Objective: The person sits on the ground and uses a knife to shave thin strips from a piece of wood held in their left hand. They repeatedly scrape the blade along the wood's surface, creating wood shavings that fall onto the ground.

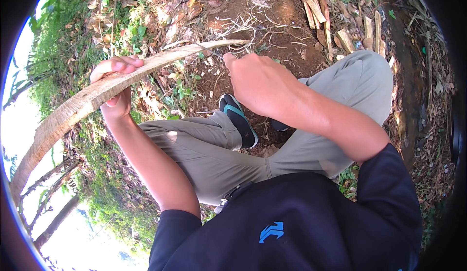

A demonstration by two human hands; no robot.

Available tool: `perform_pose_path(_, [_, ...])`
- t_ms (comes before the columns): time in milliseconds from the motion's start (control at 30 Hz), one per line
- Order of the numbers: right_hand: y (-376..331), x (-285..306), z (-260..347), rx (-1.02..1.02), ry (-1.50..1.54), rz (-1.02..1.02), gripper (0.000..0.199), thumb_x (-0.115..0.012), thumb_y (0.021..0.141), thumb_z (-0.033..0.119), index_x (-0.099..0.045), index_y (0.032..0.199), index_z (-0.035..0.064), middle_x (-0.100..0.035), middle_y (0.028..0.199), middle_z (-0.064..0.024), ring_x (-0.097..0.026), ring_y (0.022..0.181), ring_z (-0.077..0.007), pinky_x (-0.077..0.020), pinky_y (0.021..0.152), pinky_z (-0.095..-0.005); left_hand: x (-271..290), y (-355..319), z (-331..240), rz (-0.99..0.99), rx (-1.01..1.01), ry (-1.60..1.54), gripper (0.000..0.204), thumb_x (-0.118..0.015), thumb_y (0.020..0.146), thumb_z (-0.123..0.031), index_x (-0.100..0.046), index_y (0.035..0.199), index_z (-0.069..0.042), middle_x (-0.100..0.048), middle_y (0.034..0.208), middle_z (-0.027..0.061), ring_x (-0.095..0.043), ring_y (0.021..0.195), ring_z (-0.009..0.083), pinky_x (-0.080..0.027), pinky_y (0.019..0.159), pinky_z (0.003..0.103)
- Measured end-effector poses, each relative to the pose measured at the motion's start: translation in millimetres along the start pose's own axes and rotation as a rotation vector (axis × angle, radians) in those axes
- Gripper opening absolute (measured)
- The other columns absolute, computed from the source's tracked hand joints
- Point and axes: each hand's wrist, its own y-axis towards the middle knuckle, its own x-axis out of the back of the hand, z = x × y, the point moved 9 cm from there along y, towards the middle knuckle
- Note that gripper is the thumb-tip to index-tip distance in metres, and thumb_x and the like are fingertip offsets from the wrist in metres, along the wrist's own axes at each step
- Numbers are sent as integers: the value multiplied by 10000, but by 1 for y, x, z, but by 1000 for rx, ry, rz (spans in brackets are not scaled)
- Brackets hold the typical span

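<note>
Nearest us, the dark shirt (316,217) fills the foreground, and beyond it the grey-brown trousers (199,144) bend at both knees, legs apart. One dark shoe (237,122) with a teal strap shows clearly between them.

Now to the hands! Over on the left, the left hand (116,82) clamps a long strip of wood (90,98), fingers wrapped over the upper edge, thumb pressing from underneath. That strip runs from the near left rim up to a narrow tip at far centre, held off the ground; it looks curved, though this lens bends edges too.

On the right, the right hand (258,80) is curled into a tight fist around a thin-bladed tool (210,51), handle hidden, with the blade reaching left to the strip near its narrow end. Whether the edge bites, I can't tell.

It looks like a shaving stroke on that tapered end. The next move calls for a firm left grip, a shallow blade angle and fingers well clear of the edge.

Farther out, pale shavings (238,27) curl on the brown soil, and to the far right lie split wood pieces (325,20) among dry leaves.
</note>
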Motion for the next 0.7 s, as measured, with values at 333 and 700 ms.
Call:
perform_pose_path(333, [34, -38, -61, -53, -92, -38, 238, -446, 846, 0, -586, 1004, -111, -651, 781, -295, -667, 758, -439, -528, 689, -524, -35, 9, -10, 69, -44, 67, 695, -730, 653, -649, -633, 1031, -75, -705, 945, 50, -658, 977, 244, -417, 979, 435])
perform_pose_path(700, [-5, 8, 13, 19, -17, -19, 272, -467, 871, 22, -551, 1085, -122, -601, 660, -293, -645, 675, -438, -517, 623, -510, -3, 1, 1, -196, -22, 28, 684, -766, 625, -606, -634, 984, -38, -699, 897, 92, -692, 877, 288, -538, 903, 503])
